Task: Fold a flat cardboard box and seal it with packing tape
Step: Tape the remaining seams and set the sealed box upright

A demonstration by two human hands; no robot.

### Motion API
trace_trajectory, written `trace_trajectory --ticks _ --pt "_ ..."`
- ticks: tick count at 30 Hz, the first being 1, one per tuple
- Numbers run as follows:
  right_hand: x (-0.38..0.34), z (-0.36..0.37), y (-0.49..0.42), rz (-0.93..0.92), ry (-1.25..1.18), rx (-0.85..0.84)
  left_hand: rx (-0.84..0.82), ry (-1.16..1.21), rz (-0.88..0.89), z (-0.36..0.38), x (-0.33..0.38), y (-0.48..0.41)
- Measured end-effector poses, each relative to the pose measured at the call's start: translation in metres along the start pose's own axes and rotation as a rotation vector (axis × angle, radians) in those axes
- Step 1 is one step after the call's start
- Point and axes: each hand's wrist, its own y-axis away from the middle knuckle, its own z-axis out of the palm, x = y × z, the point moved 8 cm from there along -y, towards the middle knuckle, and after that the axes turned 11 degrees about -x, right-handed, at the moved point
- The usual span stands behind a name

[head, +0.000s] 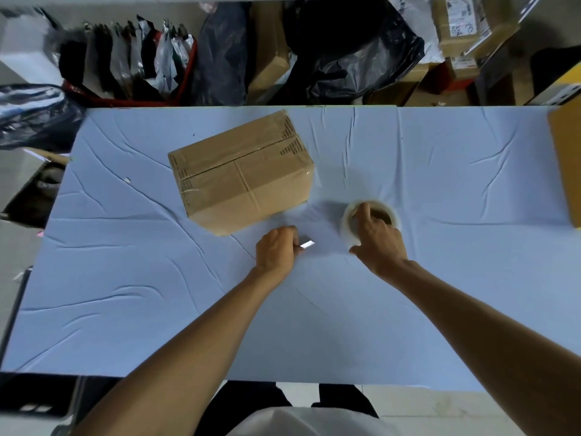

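A closed brown cardboard box (pixel 242 171) with clear tape along its top seam sits at an angle on the light blue table cloth (pixel 125 294). To its right lies a roll of clear packing tape (pixel 347 223); my right hand (pixel 379 237) grips it, fingers inside the core. My left hand (pixel 276 250) is just in front of the box's near corner, fingers closed on a small cutter whose white blade tip (pixel 307 245) sticks out to the right. A stretch of clear tape seems to run between the hands, too faint to be sure.
A second brown box (pixel 566 165) stands at the table's right edge. Behind the table are black plastic bags (pixel 361 58), stacked parcels (pixel 462 29) and a red-rimmed bin of packets (pixel 132 64). An open carton (pixel 34 190) sits on the floor at left.
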Motion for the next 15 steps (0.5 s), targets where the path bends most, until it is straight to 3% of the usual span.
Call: trace_trajectory --ticks 4,7,9,10,12,15 --pt "-0.002 0.0 0.001 -0.009 0.011 -0.061 0.052 0.033 -0.034 -0.013 0.005 0.004" --pt "-0.006 -0.023 0.003 -0.023 -0.076 0.0 -0.185 0.216 0.017 -0.023 0.019 0.008" --pt "-0.009 -0.043 0.002 -0.036 -0.429 0.015 -0.37 0.066 0.175 -0.043 0.044 0.02" --pt "-0.01 -0.052 -0.001 -0.04 -0.674 0.0 -0.375 0.027 0.263 -0.059 0.056 0.026" --pt "-0.019 -0.069 -0.004 -0.062 -1.093 -0.046 -0.199 0.188 0.399 -0.116 0.08 0.042" --pt "-0.041 -0.079 -0.009 -0.089 -1.284 -0.136 0.305 0.222 0.49 -0.196 0.09 0.053"
